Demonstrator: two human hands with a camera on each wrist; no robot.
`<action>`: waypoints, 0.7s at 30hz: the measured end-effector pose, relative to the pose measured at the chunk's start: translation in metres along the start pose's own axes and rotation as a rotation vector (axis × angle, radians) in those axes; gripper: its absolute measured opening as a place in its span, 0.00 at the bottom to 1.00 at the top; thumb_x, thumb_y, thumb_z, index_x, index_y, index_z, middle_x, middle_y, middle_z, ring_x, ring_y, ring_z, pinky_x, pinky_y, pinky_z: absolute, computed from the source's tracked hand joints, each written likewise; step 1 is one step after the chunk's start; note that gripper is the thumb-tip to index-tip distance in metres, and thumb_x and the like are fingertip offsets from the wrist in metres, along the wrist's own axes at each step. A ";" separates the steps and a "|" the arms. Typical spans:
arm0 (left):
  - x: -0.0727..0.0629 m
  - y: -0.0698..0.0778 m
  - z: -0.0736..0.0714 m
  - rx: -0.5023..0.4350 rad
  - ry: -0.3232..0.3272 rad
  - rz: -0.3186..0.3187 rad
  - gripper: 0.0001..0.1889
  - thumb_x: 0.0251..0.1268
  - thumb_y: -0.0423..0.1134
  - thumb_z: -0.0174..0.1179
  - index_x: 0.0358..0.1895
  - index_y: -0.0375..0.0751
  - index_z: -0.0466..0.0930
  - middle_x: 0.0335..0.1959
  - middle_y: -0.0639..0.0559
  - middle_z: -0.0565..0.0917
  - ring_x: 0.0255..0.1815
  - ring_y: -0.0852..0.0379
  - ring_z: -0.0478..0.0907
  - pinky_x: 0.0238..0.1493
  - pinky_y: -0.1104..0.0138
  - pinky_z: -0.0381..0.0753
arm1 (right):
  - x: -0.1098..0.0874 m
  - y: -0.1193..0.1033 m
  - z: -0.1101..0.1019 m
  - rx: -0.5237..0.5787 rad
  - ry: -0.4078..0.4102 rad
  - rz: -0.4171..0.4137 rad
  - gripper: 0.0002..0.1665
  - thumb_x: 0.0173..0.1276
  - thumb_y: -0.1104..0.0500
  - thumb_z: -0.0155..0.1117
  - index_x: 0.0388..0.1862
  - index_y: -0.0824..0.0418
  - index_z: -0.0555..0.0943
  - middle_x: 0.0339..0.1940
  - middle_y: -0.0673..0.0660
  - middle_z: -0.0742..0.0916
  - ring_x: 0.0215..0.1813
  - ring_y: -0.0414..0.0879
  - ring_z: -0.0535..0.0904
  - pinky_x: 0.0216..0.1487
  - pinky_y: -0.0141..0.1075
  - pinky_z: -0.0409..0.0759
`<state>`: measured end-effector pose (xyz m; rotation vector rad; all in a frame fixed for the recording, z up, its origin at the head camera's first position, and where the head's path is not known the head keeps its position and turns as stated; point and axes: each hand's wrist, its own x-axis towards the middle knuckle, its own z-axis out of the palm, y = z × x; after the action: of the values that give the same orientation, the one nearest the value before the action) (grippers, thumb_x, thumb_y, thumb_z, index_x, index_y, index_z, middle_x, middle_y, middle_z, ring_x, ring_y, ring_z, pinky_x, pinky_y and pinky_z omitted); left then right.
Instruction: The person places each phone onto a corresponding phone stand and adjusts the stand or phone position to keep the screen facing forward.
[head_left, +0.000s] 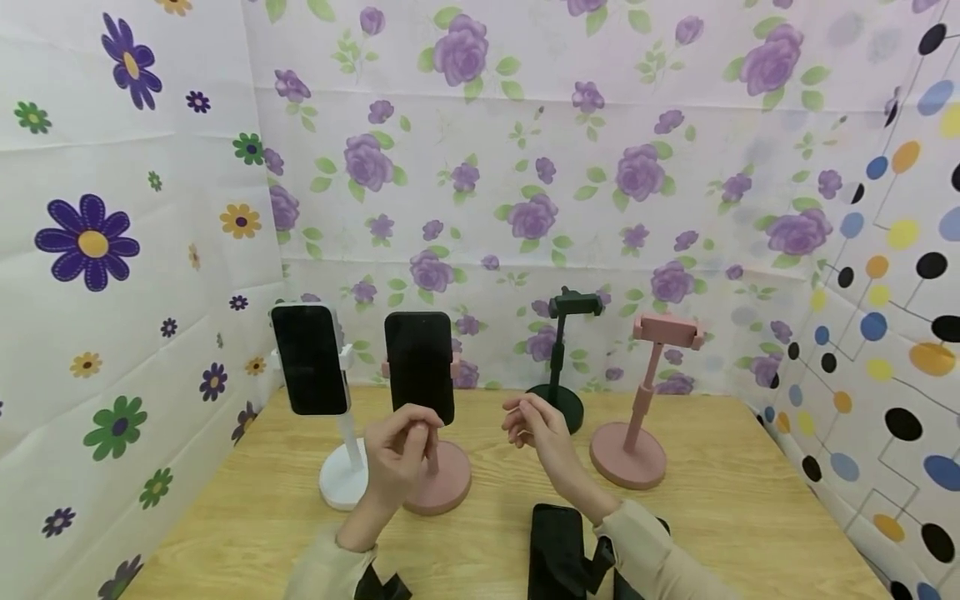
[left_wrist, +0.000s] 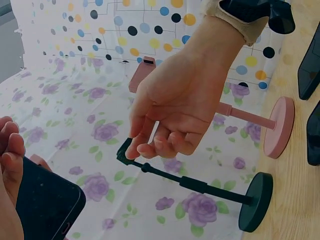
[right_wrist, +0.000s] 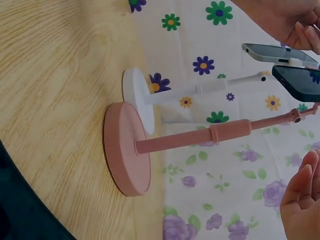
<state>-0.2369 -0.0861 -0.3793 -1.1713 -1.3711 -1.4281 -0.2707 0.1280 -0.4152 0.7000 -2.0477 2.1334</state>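
Observation:
My left hand (head_left: pixel 401 454) hovers in front of a phone stand with a pink base (head_left: pixel 438 492), its fingers loosely bent and holding nothing. That stand carries a black phone (head_left: pixel 418 358), whose lower part the hand partly hides. On the left, a white stand (head_left: pixel 345 475) holds another phone (head_left: pixel 307 358), tilted a little. My right hand (head_left: pixel 543 433) floats in the air with relaxed fingers, near a dark green stand (head_left: pixel 557 358) with nothing in its clamp. In the left wrist view the right hand (left_wrist: pixel 175 110) appears before the green stand (left_wrist: pixel 200 185), no object in its fingers.
A second pink stand (head_left: pixel 637 417) with a bare clamp is at the right. Two dark phones lie near the front, one of them (head_left: pixel 555 550) beside the right sleeve (head_left: pixel 652 550), which partly covers the other. Patterned cloth (head_left: pixel 480 208) walls in the wooden table (head_left: pixel 247 517).

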 end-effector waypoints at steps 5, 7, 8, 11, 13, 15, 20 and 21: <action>-0.006 0.001 0.005 -0.020 -0.119 -0.058 0.14 0.53 0.11 0.42 0.31 0.27 0.76 0.16 0.43 0.75 0.12 0.60 0.70 0.13 0.77 0.71 | -0.005 0.006 -0.004 -0.023 -0.004 0.067 0.23 0.80 0.49 0.44 0.51 0.68 0.76 0.34 0.56 0.82 0.31 0.41 0.77 0.33 0.31 0.77; -0.009 0.002 0.007 -0.037 -0.175 -0.100 0.15 0.54 0.10 0.43 0.32 0.28 0.77 0.17 0.42 0.77 0.15 0.58 0.72 0.16 0.76 0.74 | -0.007 0.008 -0.006 -0.038 0.008 0.096 0.22 0.79 0.50 0.45 0.50 0.67 0.76 0.36 0.58 0.82 0.32 0.41 0.78 0.35 0.32 0.78; -0.010 0.003 0.008 -0.040 -0.201 -0.125 0.16 0.54 0.10 0.43 0.33 0.28 0.77 0.18 0.41 0.78 0.16 0.58 0.73 0.17 0.76 0.75 | -0.008 0.009 -0.006 -0.045 0.018 0.109 0.20 0.79 0.51 0.46 0.50 0.67 0.77 0.36 0.58 0.82 0.32 0.41 0.78 0.35 0.33 0.78; -0.013 0.004 0.010 -0.060 -0.264 -0.199 0.16 0.57 0.10 0.43 0.36 0.28 0.78 0.22 0.39 0.80 0.21 0.56 0.76 0.21 0.72 0.77 | -0.009 0.011 -0.008 -0.064 0.037 0.143 0.18 0.79 0.55 0.47 0.49 0.69 0.77 0.36 0.60 0.83 0.33 0.41 0.78 0.37 0.33 0.78; -0.014 0.004 0.012 -0.062 -0.296 -0.231 0.16 0.59 0.11 0.44 0.38 0.29 0.78 0.25 0.38 0.81 0.25 0.56 0.78 0.23 0.70 0.79 | -0.010 0.012 -0.009 -0.074 0.047 0.159 0.17 0.78 0.57 0.47 0.49 0.71 0.77 0.36 0.61 0.83 0.32 0.41 0.79 0.36 0.32 0.78; -0.016 0.003 0.013 -0.061 -0.321 -0.254 0.15 0.61 0.12 0.44 0.40 0.29 0.78 0.29 0.37 0.82 0.28 0.54 0.80 0.28 0.68 0.81 | -0.010 0.012 -0.011 -0.092 0.047 0.171 0.16 0.78 0.59 0.48 0.49 0.71 0.77 0.36 0.62 0.83 0.32 0.41 0.79 0.37 0.32 0.78; -0.019 0.000 0.016 -0.018 -0.371 -0.278 0.15 0.63 0.16 0.47 0.44 0.32 0.79 0.36 0.39 0.83 0.37 0.52 0.81 0.39 0.66 0.83 | -0.012 0.015 -0.016 -0.159 0.017 0.193 0.15 0.77 0.59 0.50 0.50 0.69 0.77 0.37 0.64 0.83 0.34 0.42 0.79 0.38 0.34 0.79; -0.020 -0.001 0.018 -0.010 -0.378 -0.284 0.14 0.64 0.16 0.47 0.45 0.32 0.78 0.37 0.40 0.83 0.38 0.52 0.81 0.41 0.65 0.83 | -0.012 0.016 -0.018 -0.172 0.010 0.203 0.15 0.77 0.58 0.50 0.50 0.69 0.77 0.38 0.64 0.83 0.34 0.43 0.79 0.39 0.35 0.79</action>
<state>-0.2315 -0.0694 -0.3993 -1.3422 -1.8546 -1.4543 -0.2703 0.1467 -0.4345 0.4764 -2.3518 2.0179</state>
